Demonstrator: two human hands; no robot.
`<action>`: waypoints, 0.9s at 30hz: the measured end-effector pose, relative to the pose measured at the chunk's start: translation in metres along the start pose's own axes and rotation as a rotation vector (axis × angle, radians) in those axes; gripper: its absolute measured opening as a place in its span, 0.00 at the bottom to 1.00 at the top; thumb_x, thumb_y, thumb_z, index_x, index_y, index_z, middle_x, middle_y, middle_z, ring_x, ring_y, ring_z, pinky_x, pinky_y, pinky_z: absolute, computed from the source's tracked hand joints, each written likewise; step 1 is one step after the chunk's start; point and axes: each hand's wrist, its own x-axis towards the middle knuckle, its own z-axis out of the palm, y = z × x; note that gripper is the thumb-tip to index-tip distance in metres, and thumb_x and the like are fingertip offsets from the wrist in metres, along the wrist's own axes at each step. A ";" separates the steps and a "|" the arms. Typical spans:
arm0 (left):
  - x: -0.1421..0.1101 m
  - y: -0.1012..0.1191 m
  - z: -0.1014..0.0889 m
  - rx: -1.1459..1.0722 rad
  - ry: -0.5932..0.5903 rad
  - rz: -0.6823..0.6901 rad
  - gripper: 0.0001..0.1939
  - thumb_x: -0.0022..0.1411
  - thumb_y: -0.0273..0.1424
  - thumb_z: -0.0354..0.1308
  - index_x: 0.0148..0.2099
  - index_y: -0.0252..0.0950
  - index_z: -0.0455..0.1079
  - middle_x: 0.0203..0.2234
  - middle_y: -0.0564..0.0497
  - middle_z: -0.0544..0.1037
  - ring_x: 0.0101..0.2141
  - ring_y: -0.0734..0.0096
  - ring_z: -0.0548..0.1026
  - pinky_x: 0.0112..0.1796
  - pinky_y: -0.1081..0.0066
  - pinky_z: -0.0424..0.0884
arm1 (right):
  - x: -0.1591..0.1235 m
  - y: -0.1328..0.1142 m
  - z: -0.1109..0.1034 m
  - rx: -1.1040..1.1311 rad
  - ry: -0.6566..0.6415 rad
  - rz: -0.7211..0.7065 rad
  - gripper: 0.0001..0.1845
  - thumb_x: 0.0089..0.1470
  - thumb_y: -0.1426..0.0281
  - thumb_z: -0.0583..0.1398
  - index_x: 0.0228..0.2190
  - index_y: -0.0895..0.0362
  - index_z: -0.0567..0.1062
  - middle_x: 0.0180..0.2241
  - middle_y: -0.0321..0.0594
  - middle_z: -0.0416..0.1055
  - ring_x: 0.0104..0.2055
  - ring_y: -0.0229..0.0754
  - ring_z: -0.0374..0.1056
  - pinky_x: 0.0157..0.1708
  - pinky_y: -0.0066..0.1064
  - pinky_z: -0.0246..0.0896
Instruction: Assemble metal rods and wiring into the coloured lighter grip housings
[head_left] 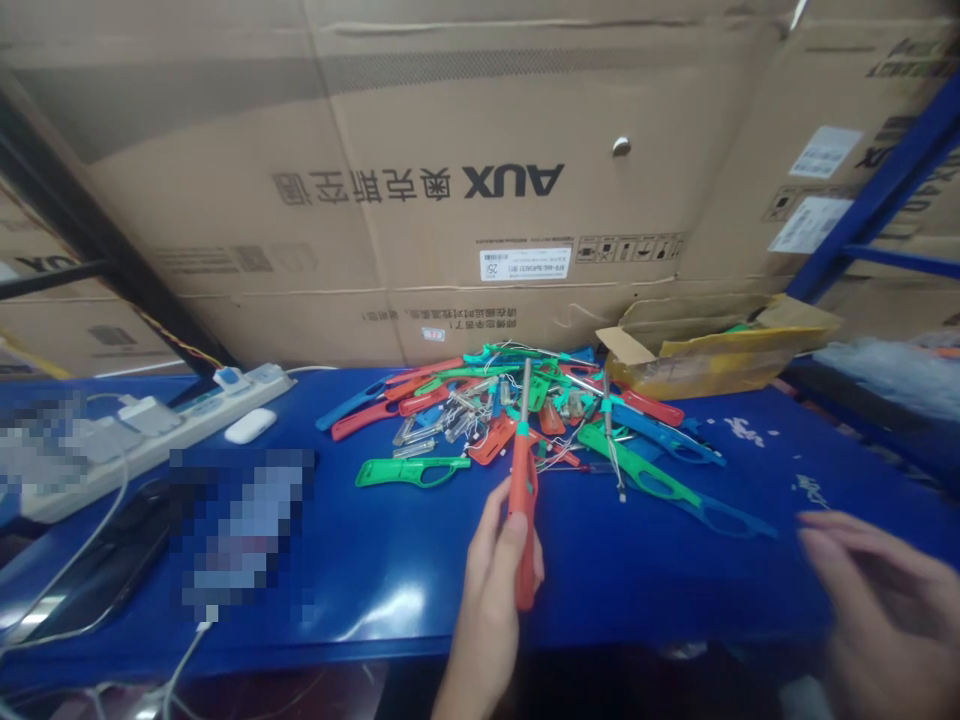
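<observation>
Through the head camera I see my left hand (491, 560) closed around the handle of a red lighter (523, 500), held over the near part of the blue table (360, 600) with its metal tube (526, 390) pointing away toward the heap of lighter parts (465, 400). My right hand (885, 610) is well apart at the right edge, blurred, and I cannot tell whether its fingers pinch anything. The lighter looks light to me, a slim plastic shell that should feel stiff but thin, so I'd judge a modest squeeze enough; pressing hard could flex or crack it. Its smooth surface may slide a little if the fingers are damp. I'd take hold where the left thumb lies, on the broad handle, and leave the tube alone, since a push at its far end would give the most leverage against the green collar (522, 428). I can't tell whether the two halves of the shell are fastened, so I would pinch across the sides. Around the heap, the thin white wires (616, 462) look the most delicate, easily snagged by a passing finger.
</observation>
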 end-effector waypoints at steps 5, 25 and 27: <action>0.009 0.002 -0.003 -0.179 0.047 0.007 0.32 0.64 0.49 0.61 0.61 0.33 0.65 0.16 0.58 0.66 0.14 0.79 0.56 0.16 0.78 0.52 | -0.065 -0.052 0.049 0.352 -0.591 0.067 0.05 0.53 0.64 0.68 0.29 0.51 0.78 0.32 0.38 0.79 0.29 0.43 0.76 0.32 0.34 0.75; 0.006 0.001 0.000 -0.337 0.270 0.150 0.19 0.66 0.45 0.61 0.52 0.38 0.71 0.22 0.58 0.59 0.22 0.79 0.56 0.22 0.78 0.55 | -0.106 -0.077 0.074 0.436 -1.032 -0.210 0.07 0.58 0.75 0.66 0.31 0.52 0.82 0.32 0.33 0.77 0.34 0.36 0.73 0.37 0.24 0.66; 0.006 -0.001 0.000 -0.328 0.280 0.155 0.18 0.66 0.45 0.61 0.50 0.39 0.70 0.22 0.59 0.59 0.22 0.78 0.55 0.22 0.78 0.54 | -0.107 -0.077 0.072 0.437 -1.014 -0.236 0.07 0.59 0.75 0.65 0.32 0.52 0.82 0.32 0.33 0.77 0.35 0.35 0.73 0.37 0.24 0.66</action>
